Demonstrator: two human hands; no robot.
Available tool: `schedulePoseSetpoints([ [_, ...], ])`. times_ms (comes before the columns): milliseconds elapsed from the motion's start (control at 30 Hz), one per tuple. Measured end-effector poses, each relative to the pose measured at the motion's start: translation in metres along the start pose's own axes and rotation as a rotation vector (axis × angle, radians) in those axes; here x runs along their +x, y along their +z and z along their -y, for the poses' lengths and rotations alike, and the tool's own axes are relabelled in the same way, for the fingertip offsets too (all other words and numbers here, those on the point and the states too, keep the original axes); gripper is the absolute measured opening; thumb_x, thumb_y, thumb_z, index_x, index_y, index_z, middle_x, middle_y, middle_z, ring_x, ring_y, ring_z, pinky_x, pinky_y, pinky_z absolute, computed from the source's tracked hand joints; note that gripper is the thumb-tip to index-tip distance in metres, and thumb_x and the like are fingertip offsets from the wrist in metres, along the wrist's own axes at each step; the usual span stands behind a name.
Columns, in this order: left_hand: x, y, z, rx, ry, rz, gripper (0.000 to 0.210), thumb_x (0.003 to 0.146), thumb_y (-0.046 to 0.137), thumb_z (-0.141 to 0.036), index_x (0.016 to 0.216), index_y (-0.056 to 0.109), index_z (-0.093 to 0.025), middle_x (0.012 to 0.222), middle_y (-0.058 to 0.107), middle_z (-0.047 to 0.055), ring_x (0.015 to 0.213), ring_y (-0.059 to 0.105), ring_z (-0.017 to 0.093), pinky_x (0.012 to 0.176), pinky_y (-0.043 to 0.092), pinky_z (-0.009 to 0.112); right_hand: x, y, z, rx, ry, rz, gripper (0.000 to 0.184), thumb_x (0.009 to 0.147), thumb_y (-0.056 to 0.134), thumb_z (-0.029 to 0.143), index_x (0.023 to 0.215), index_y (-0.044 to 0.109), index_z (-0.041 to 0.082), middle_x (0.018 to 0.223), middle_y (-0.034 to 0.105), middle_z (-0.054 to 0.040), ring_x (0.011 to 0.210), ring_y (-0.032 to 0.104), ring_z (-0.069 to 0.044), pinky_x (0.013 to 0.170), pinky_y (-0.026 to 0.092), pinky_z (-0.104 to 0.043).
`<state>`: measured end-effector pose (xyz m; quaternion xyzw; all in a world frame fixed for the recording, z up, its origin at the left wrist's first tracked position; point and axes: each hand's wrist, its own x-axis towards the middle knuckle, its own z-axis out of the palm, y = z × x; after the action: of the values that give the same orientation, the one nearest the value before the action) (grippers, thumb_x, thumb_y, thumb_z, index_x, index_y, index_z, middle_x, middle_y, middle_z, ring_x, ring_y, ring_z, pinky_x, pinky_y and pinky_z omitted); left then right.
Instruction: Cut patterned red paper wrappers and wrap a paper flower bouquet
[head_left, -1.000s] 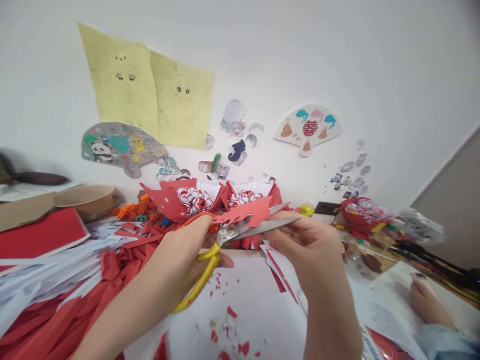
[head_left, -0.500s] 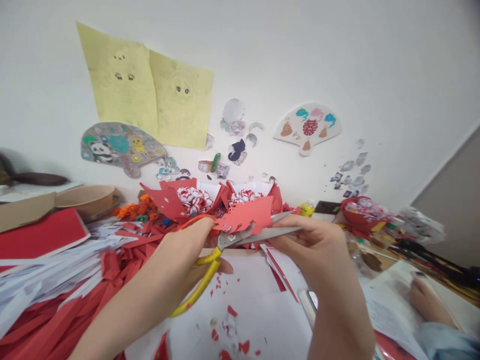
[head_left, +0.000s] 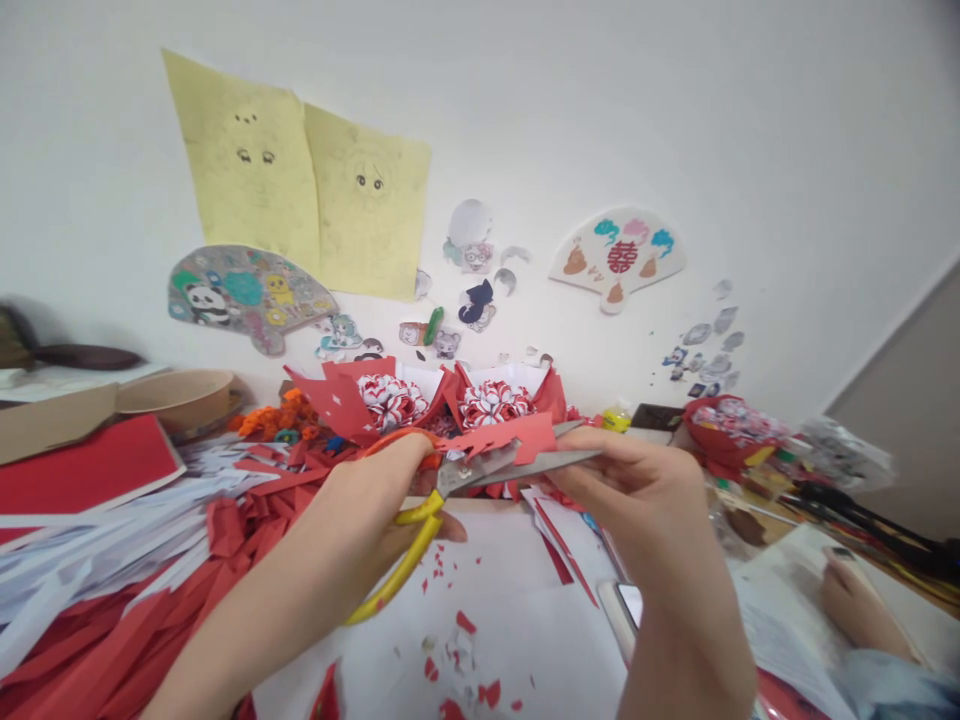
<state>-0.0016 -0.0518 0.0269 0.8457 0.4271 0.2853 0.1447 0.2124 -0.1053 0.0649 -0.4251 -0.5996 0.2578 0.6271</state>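
Observation:
My left hand (head_left: pixel 375 490) is closed on a pair of scissors (head_left: pixel 420 555) with yellow and orange handles. Their metal blades point right and stand slightly apart. Across the blades lies a small piece of red paper (head_left: pixel 517 436) with a jagged cut edge, seen nearly edge-on. My right hand (head_left: pixel 637 480) pinches the right end of this paper, close to the blade tips; its fingertips are partly hidden. Red paper scraps (head_left: pixel 465 622) are scattered on the white sheet (head_left: pixel 525 640) below.
Red and white paper strips (head_left: pixel 172 560) pile up at left, beside a round tan container (head_left: pixel 176 395). Red-wrapped paper flower bouquets (head_left: pixel 394 400) stand against the wall behind. A phone (head_left: pixel 626 610) lies near my right forearm. Another person's hand (head_left: pixel 862 600) rests at far right.
The red paper has tipped flatter, its upper edge lower and now showing less of its face. Hands and scissors stay in nearly the same place, the view shifting slightly.

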Motion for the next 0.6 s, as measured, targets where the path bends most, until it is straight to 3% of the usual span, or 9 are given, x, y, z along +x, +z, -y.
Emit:
schedulePoseSetpoints([
  [233,-0.0013,-0.0017,-0.0039,-0.116,-0.026,0.053,0.017,0.087,0.05,-0.027,0.102,0.044,-0.026,0.09,0.068,-0.001,0.08,0.07,0.017,0.059,0.043,0.022,0.0002,0.0013,-0.002,-0.014,-0.029,0.017,0.02,0.071,0.072,0.005,0.075,0.077,0.024,0.076,0.076,0.0029,0.069,0.073,-0.013,0.063,0.061,-0.018],
  [467,-0.0012,-0.0019,-0.0027,-0.129,-0.023,0.064,0.011,0.086,0.05,-0.025,0.094,0.044,-0.025,0.076,0.07,-0.005,0.074,0.071,0.015,0.057,0.042,0.02,0.0003,-0.001,-0.0048,-0.062,-0.03,0.046,0.021,0.07,0.073,0.005,0.074,0.077,0.025,0.076,0.076,0.0025,0.066,0.072,-0.013,0.061,0.06,-0.018],
  [600,-0.0013,-0.0009,-0.0014,-0.132,0.001,0.008,0.016,0.084,0.055,-0.028,0.098,0.048,-0.026,0.078,0.07,-0.004,0.073,0.071,0.016,0.057,0.044,0.02,-0.0013,-0.0028,-0.0063,-0.078,-0.034,0.032,0.019,0.07,0.075,0.007,0.074,0.077,0.026,0.079,0.076,0.0028,0.068,0.072,-0.013,0.063,0.06,-0.017],
])
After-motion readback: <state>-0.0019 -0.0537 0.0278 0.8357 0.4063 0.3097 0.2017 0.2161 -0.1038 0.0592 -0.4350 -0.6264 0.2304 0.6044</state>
